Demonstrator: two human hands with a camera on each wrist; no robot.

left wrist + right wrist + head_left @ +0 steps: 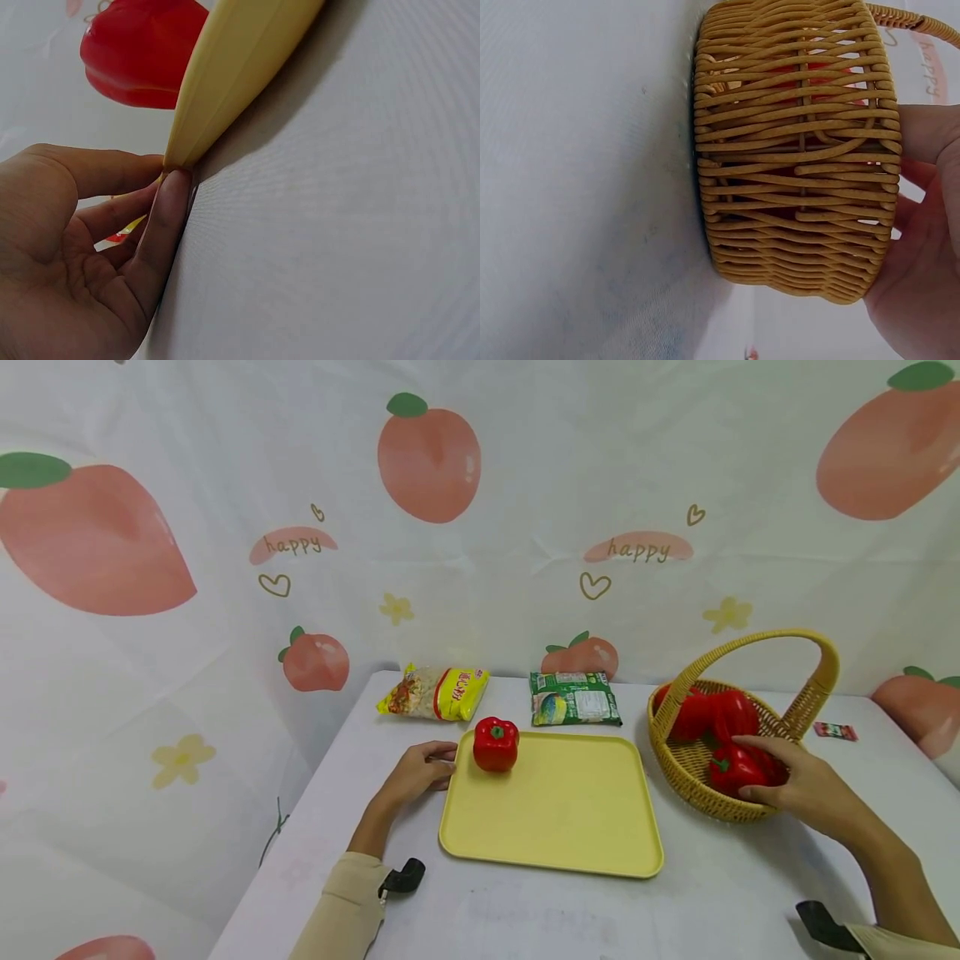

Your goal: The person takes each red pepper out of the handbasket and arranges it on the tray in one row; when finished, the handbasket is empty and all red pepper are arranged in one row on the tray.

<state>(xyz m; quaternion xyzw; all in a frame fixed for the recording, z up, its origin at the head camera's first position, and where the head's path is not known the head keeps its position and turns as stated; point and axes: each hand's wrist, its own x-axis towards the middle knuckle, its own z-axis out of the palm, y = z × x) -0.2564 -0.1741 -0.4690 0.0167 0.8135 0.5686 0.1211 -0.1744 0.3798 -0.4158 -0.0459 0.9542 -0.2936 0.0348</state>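
bell pepper (729,772), glossy red with a green stem, lies in a round woven tan basket (678,779) with an arched handle, between the fingers and thumb of the right hand (806,785), which curl round it inside the rim. more shiny red peppers (692,717) sit behind it. well to the left, the left hand (417,772) pinches the left edge of a rectangular yellow tray (558,810), near a blocky red pepper (496,747) standing upright on that tray.
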